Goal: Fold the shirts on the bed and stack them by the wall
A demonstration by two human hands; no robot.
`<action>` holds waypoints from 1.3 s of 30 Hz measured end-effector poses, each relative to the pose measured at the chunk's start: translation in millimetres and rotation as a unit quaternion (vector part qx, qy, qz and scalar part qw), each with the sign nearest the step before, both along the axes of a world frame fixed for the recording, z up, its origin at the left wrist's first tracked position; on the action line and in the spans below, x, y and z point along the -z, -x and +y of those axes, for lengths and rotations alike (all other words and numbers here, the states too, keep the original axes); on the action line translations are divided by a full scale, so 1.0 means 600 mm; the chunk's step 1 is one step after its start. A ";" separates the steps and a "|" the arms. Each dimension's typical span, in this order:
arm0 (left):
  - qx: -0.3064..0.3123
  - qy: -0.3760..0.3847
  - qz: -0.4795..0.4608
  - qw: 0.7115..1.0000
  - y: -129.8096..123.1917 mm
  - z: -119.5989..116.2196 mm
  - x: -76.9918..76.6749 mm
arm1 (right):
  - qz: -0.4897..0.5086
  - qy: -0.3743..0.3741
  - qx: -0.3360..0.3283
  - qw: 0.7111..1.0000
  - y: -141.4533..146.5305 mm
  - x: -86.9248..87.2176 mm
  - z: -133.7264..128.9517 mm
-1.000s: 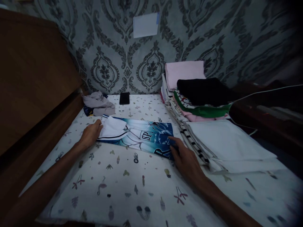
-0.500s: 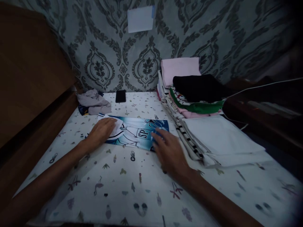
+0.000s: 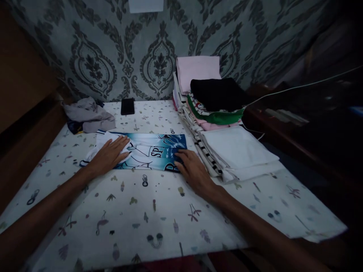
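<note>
A shirt (image 3: 144, 151) in white and teal, printed with a spider and black letters, lies folded into a long strip on the patterned sheet. My left hand (image 3: 109, 153) rests flat on its white left end, fingers stretched out and holding nothing. At the dark blue right end, my right hand (image 3: 193, 168) touches the cloth with its fingertips. Its fingers are slightly bent and apart, not closed round anything. The shirt's underside is hidden.
A stack of folded clothes stands to the right, with a pink cloth (image 3: 198, 73), a black cloth (image 3: 217, 94) and a white cloth (image 3: 238, 147). Back left are a crumpled grey cloth (image 3: 90, 115) and a black phone-like object (image 3: 127, 106). A white cable (image 3: 300, 85) crosses at right.
The view has shifted, so the scene sits further left and higher. My left hand has flattened out on the shirt. My right hand, blurred before, has settled on its right end.
</note>
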State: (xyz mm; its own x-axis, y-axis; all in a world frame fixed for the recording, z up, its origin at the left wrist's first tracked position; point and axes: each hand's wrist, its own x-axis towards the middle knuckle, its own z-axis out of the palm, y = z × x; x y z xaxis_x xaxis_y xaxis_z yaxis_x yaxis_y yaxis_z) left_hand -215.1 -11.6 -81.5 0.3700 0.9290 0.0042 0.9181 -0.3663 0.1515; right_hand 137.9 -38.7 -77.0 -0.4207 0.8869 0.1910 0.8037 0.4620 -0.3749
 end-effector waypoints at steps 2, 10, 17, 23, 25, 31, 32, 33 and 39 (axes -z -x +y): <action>0.002 -0.025 -0.022 0.999 -0.007 -0.006 -0.008 | 0.033 -0.001 0.022 0.999 -0.009 -0.005 0.008; 0.122 -0.066 -0.117 0.983 -0.083 -0.006 -0.049 | 0.185 0.041 0.043 0.981 0.001 -0.029 0.017; 0.121 -0.038 -0.095 0.987 -0.098 0.020 -0.027 | 0.198 0.006 0.103 0.975 0.007 -0.009 0.039; 0.108 -0.120 -0.044 0.986 -0.107 0.001 -0.027 | 0.097 -0.043 0.138 0.985 -0.010 0.004 0.046; 0.116 -0.150 -0.033 0.981 -0.121 -0.008 -0.028 | 0.053 -0.077 0.141 0.986 0.001 -0.004 0.034; 0.149 -0.159 -0.014 0.976 -0.147 -0.001 -0.023 | -0.042 -0.085 -0.042 0.995 0.104 -0.027 0.029; 0.130 -0.154 -0.004 0.979 -0.138 0.006 -0.021 | -0.055 -0.064 -0.053 0.995 0.119 -0.026 0.036; 0.106 -0.148 0.007 0.983 -0.124 0.015 -0.018 | -0.070 -0.037 -0.053 0.995 0.130 -0.023 0.045; -0.043 -0.056 0.056 0.996 -0.006 0.048 0.008 | -0.112 0.044 -0.011 0.993 0.114 0.007 0.079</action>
